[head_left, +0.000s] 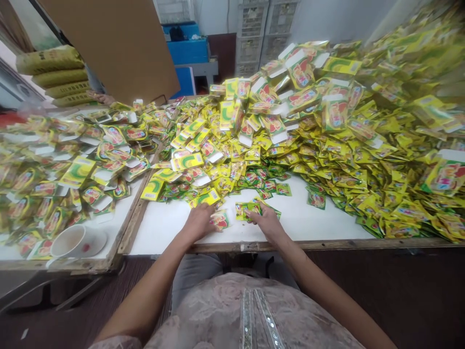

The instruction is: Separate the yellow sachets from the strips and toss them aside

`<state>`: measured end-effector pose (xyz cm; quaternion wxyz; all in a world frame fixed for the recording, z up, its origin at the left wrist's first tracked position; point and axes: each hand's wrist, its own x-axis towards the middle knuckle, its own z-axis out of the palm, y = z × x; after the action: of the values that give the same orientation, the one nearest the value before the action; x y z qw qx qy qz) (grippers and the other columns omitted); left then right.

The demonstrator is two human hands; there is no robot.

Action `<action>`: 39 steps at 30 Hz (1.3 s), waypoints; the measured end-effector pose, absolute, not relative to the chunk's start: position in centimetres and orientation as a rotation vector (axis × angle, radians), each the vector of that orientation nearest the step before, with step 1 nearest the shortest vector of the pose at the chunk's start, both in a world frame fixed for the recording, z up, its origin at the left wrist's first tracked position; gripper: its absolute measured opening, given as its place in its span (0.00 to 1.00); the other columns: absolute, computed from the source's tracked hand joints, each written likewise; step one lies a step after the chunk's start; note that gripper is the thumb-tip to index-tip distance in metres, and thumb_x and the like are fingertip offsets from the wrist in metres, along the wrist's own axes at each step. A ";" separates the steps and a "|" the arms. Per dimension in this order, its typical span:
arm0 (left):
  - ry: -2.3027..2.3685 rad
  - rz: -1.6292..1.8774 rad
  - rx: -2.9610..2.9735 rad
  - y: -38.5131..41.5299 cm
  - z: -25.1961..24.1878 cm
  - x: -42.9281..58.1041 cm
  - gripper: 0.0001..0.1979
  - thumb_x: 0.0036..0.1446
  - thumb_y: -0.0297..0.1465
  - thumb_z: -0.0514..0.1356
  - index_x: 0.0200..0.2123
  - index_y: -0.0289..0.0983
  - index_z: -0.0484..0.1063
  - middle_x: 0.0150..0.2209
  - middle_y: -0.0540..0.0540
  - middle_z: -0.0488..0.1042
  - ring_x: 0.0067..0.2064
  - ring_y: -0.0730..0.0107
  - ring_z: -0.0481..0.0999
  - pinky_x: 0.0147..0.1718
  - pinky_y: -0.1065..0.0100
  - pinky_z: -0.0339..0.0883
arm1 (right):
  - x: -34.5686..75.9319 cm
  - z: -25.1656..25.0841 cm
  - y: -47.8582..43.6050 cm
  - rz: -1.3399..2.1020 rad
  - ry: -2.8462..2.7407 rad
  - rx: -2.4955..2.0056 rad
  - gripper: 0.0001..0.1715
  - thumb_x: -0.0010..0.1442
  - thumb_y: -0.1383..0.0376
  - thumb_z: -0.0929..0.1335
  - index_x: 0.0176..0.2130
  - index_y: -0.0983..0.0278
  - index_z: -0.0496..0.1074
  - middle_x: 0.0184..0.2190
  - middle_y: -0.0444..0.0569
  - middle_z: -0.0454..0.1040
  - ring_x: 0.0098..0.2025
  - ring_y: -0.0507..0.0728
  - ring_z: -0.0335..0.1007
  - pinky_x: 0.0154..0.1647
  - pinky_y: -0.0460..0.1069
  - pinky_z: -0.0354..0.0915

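In the head view my left hand [199, 222] is closed at the near edge of the white tabletop, its fingers on a small printed carton [220, 220] with a red and green picture. A yellow carton [205, 198] lies just beyond those fingers. A little to the right, my right hand [268, 220] pinches several small green and yellow sachets [244, 210] between thumb and fingers, low over the table. Their exact number cannot be made out. Loose green sachets [264, 183] lie just past both hands.
A large heap of yellow sachets [348, 174] covers the right side, with cartons [261, 92] on top. More cartons [80, 169] and a white mug [74, 242] occupy the left table. A wooden edge strip [136, 213] divides the tables. Stacked sacks [60, 75] stand behind, near another person's hand [103, 98].
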<state>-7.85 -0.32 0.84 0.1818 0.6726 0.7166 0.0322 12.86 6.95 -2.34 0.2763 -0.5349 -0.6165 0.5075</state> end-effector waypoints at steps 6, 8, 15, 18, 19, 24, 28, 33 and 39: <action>1.900 0.711 1.417 -0.8 -1.8 -7.5 0.16 0.46 0.44 0.62 0.30 0.36 0.72 0.26 0.48 0.73 0.30 0.65 0.71 0.29 0.68 0.60 | 11.2 -3.3 6.8 1.476 -1.535 -1.431 0.27 0.47 0.54 0.70 0.44 0.67 0.70 0.32 0.48 0.75 0.30 0.56 0.71 0.30 0.50 0.68; 1.747 0.963 1.232 -1.3 -2.6 -7.2 0.18 0.46 0.46 0.62 0.28 0.36 0.71 0.24 0.50 0.72 0.28 0.68 0.70 0.27 0.70 0.60 | 11.3 -3.4 6.9 1.466 -1.588 -1.472 0.27 0.47 0.56 0.69 0.45 0.66 0.71 0.35 0.49 0.75 0.32 0.57 0.71 0.31 0.50 0.68; 1.469 1.116 0.970 -2.1 -2.5 -5.5 0.19 0.43 0.44 0.66 0.30 0.35 0.69 0.28 0.49 0.76 0.30 0.69 0.73 0.30 0.70 0.64 | 12.6 -0.9 8.5 1.467 -2.017 -1.268 0.12 0.46 0.60 0.69 0.31 0.65 0.74 0.26 0.44 0.75 0.32 0.55 0.68 0.33 0.47 0.63; 1.384 1.141 0.932 -1.8 -2.0 -5.0 0.19 0.42 0.42 0.67 0.33 0.35 0.70 0.32 0.48 0.77 0.33 0.68 0.75 0.33 0.70 0.66 | 11.8 0.3 8.3 1.373 -2.045 -1.198 0.11 0.46 0.60 0.69 0.28 0.64 0.73 0.24 0.42 0.73 0.29 0.53 0.66 0.31 0.46 0.60; 1.357 1.161 0.902 -1.7 -1.9 -4.9 0.20 0.41 0.41 0.68 0.34 0.35 0.70 0.34 0.47 0.78 0.35 0.67 0.75 0.35 0.69 0.66 | 11.5 0.5 8.1 1.317 -2.033 -1.199 0.10 0.46 0.60 0.69 0.29 0.64 0.73 0.24 0.42 0.73 0.29 0.53 0.65 0.31 0.46 0.60; 1.304 1.212 0.708 -1.5 -2.0 -4.5 0.26 0.36 0.39 0.71 0.40 0.34 0.72 0.38 0.45 0.79 0.37 0.63 0.77 0.40 0.64 0.69 | 11.1 0.6 7.0 1.198 -2.069 -1.209 0.13 0.53 0.57 0.65 0.33 0.63 0.73 0.26 0.43 0.73 0.28 0.53 0.64 0.32 0.47 0.58; 1.273 1.238 0.658 -1.6 -2.2 -4.4 0.27 0.35 0.38 0.72 0.41 0.34 0.74 0.38 0.45 0.79 0.38 0.62 0.78 0.41 0.63 0.69 | 11.6 0.5 6.7 1.003 -2.046 -1.286 0.09 0.49 0.59 0.69 0.28 0.63 0.73 0.26 0.45 0.72 0.34 0.56 0.65 0.37 0.49 0.59; 1.207 1.230 0.623 -1.5 -2.1 -4.4 0.23 0.37 0.36 0.71 0.38 0.34 0.75 0.35 0.46 0.80 0.35 0.65 0.78 0.40 0.65 0.69 | 11.9 0.4 6.3 1.140 -2.041 -1.183 0.10 0.50 0.58 0.69 0.29 0.63 0.74 0.29 0.48 0.75 0.36 0.57 0.68 0.40 0.51 0.61; 1.180 1.237 0.637 -1.4 -1.8 -4.1 0.23 0.38 0.37 0.71 0.39 0.33 0.75 0.34 0.46 0.80 0.33 0.67 0.77 0.36 0.68 0.69 | 11.9 0.2 5.6 1.189 -2.010 -1.072 0.15 0.57 0.55 0.64 0.28 0.62 0.73 0.30 0.48 0.74 0.37 0.57 0.69 0.43 0.52 0.63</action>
<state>-4.07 -1.39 -1.76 0.6119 0.2761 0.5116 0.5362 11.89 5.63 0.24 0.2822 -0.4004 -0.7503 0.4439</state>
